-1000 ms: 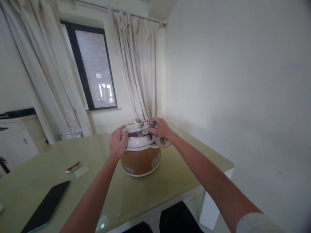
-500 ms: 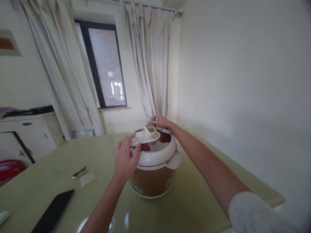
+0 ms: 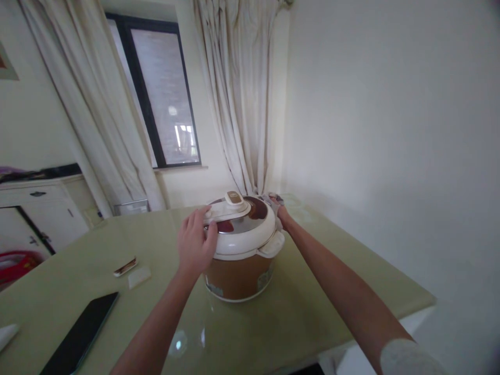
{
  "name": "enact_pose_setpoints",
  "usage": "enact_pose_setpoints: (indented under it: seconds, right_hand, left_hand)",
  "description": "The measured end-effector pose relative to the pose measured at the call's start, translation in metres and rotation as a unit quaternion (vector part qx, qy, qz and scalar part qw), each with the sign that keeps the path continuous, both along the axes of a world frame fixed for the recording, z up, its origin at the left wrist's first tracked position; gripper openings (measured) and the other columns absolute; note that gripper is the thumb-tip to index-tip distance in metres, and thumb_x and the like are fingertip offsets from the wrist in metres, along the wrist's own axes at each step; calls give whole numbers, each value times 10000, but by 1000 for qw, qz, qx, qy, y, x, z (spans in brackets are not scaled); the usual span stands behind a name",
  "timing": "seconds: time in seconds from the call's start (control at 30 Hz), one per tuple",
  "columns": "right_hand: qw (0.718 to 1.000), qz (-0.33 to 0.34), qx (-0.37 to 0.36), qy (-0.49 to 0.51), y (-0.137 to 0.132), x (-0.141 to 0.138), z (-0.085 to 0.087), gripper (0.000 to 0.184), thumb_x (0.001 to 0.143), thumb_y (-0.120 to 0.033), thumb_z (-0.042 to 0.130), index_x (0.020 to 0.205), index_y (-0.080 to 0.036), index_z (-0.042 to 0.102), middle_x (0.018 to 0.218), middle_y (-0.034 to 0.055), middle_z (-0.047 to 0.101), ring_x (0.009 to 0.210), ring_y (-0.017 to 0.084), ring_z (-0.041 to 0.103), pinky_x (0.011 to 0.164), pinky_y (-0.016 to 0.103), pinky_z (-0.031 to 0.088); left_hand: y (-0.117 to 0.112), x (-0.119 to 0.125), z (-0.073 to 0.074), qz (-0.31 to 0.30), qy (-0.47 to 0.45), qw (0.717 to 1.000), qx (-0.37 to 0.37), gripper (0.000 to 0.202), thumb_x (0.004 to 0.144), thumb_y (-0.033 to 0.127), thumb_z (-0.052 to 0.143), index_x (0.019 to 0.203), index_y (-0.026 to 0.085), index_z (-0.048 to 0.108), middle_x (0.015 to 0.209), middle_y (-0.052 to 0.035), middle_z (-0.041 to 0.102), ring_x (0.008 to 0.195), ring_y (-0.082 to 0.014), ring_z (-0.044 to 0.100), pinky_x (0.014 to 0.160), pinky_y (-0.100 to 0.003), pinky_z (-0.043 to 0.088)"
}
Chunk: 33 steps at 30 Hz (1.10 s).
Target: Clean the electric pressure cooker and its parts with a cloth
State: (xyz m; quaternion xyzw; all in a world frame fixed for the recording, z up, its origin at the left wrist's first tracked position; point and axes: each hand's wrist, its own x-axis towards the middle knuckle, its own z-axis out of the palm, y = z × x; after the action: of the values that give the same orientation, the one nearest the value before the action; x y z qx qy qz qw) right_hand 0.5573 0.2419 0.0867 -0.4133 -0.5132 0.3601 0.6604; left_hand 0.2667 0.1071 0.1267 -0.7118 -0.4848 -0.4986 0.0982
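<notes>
An electric pressure cooker (image 3: pixel 239 276) with a brown body and a white lid stands upright on the table, its lid on. My left hand (image 3: pixel 195 239) holds the near left side of the lid, fingers at the end of the white lid handle (image 3: pixel 226 211) and thumb lower on the rim. At the cooker's far right side, my right hand (image 3: pixel 282 211) grips a crumpled greyish cloth (image 3: pixel 276 200) and presses it to the lid's edge. Its fingertips are partly hidden by the cloth.
On the pale green table (image 3: pixel 312 307) lie a black phone-like slab (image 3: pixel 80 333), a small whitish pad (image 3: pixel 139 277) and a small narrow object (image 3: pixel 125 266). A white wall (image 3: pixel 383 130) runs along the right. Curtains (image 3: pixel 242 99) hang behind the table.
My right hand has moved with the cloth from the lid's far back round to its right side. My left hand stays on the lid. The view has shifted slightly.
</notes>
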Motion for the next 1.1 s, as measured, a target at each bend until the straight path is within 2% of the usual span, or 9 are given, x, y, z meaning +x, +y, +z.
enact_pose_setpoints:
  seconds: [0.13, 0.27, 0.47, 0.53, 0.67, 0.77, 0.97, 1.03, 1.1]
  right_hand:
    - [998, -24, 65, 7, -51, 12, 4, 393, 780, -560, 733, 943, -203, 739, 956, 63, 789, 951, 262, 710, 964, 409, 552]
    - [975, -87, 144, -144, -104, 4, 33, 476, 768, -555, 758, 1104, -219, 738, 1121, 94, 766, 1068, 295, 675, 1016, 446, 519]
    - [792, -32, 283, -540, -178, -40, 74, 590, 801, -574, 793, 1274, -236, 687, 1335, 151, 650, 1281, 356, 570, 1142, 530, 400]
    - [772, -22, 304, -557, -181, -40, 76, 626, 788, -591, 805, 1290, -239, 682, 1372, 161, 630, 1322, 367, 544, 1170, 540, 371]
    - [882, -62, 249, -394, -147, -18, 58, 583, 777, -529, 780, 1271, -239, 668, 1299, 119, 686, 1245, 316, 605, 1131, 486, 439]
    - [975, -128, 109, -149, -118, -9, 18, 500, 821, -524, 666, 1222, -225, 684, 1194, 112, 749, 1149, 294, 663, 1085, 465, 493]
    - [978, -192, -48, 68, -123, -29, -95, 497, 780, -617, 613, 1087, -242, 726, 1180, 115, 782, 1223, 314, 684, 1097, 492, 515]
    - [972, -211, -70, 70, -120, -29, -101, 443, 769, -624, 611, 969, -248, 731, 1035, 122, 792, 1132, 333, 721, 989, 490, 568]
    - [977, -195, -62, 65, -107, -23, -81, 409, 787, -611, 612, 913, -240, 728, 927, 120, 785, 1038, 328, 738, 889, 469, 593]
  left_hand:
    - [2, 1, -1, 16, 5, 1000, 2, 428, 1004, 347, 433, 1365, 201, 611, 1289, -130, 704, 1228, -355, 605, 1117, -515, 450]
    - [6, 1, -2, 14, -4, 1000, 1, 437, 994, 358, 450, 1367, 201, 616, 1294, -125, 710, 1247, -351, 608, 1132, -500, 440]
    - [8, -2, 0, -1, -10, 1000, -2, 468, 975, 356, 458, 1379, 181, 618, 1350, -144, 701, 1291, -343, 599, 1155, -494, 423]
    - [8, -2, 0, -4, -10, 1000, -1, 468, 971, 350, 462, 1379, 182, 620, 1359, -144, 700, 1295, -339, 601, 1156, -493, 424]
    - [9, -2, 0, 2, -1, 1000, -1, 463, 974, 363, 464, 1366, 181, 630, 1334, -143, 714, 1270, -342, 615, 1145, -495, 436]
    - [10, -1, -2, 9, -3, 1000, 6, 461, 977, 364, 462, 1368, 186, 628, 1338, -138, 713, 1281, -338, 612, 1145, -487, 438]
    - [9, 1, -4, 27, 4, 1000, 10, 451, 981, 347, 454, 1374, 201, 621, 1311, -135, 714, 1259, -336, 618, 1136, -485, 438]
    - [8, 1, -3, 25, 7, 1000, 12, 452, 984, 344, 446, 1375, 199, 621, 1305, -138, 712, 1250, -339, 618, 1126, -484, 443]
    - [7, 1, -3, 22, 11, 1000, 14, 454, 987, 346, 441, 1376, 197, 622, 1301, -140, 711, 1249, -340, 616, 1118, -481, 448]
